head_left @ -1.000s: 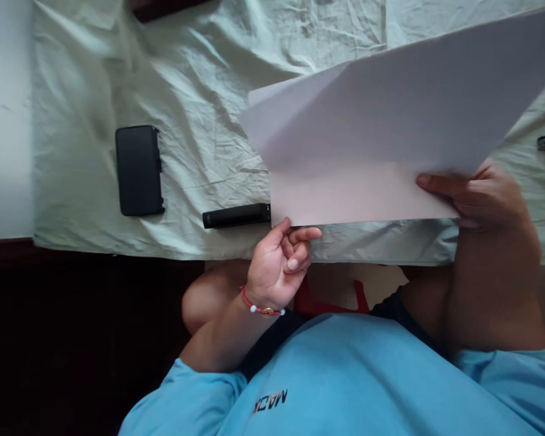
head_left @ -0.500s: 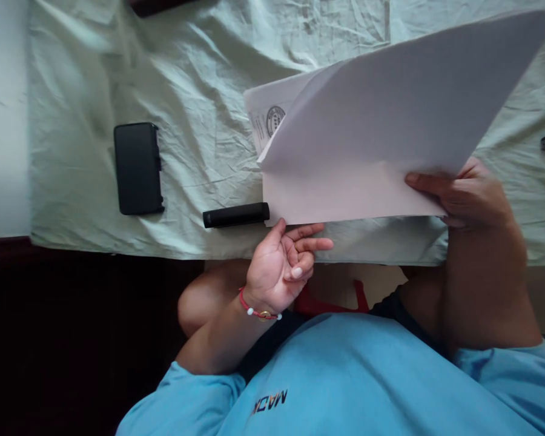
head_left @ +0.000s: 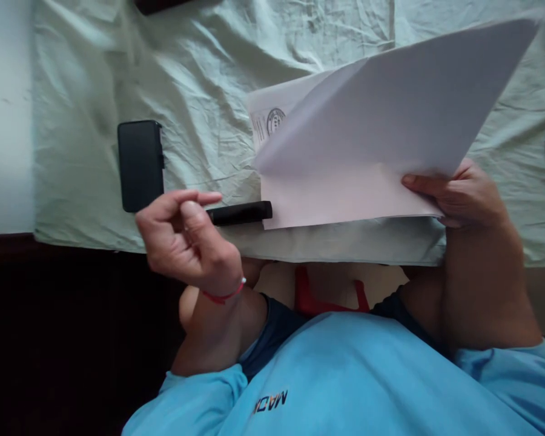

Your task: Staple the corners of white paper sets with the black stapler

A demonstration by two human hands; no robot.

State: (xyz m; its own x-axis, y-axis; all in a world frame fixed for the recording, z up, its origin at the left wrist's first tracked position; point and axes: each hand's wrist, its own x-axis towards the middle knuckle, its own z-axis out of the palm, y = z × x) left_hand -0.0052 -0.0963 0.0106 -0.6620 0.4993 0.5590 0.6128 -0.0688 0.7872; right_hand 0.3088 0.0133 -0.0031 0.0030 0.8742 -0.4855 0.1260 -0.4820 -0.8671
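**Left grip empty beside the marker, right grip pinching the paper**

Left hand [head_left: 186,242] hovers half-curled, holding nothing. Black marker [head_left: 240,213] lies just right of its fingertips, long axis left-right along the bench [head_left: 95,91] edge. Right hand [head_left: 458,194] clamps the raised paper sheets [head_left: 390,121]. Contact with the marker is probably nil; hard to tell.
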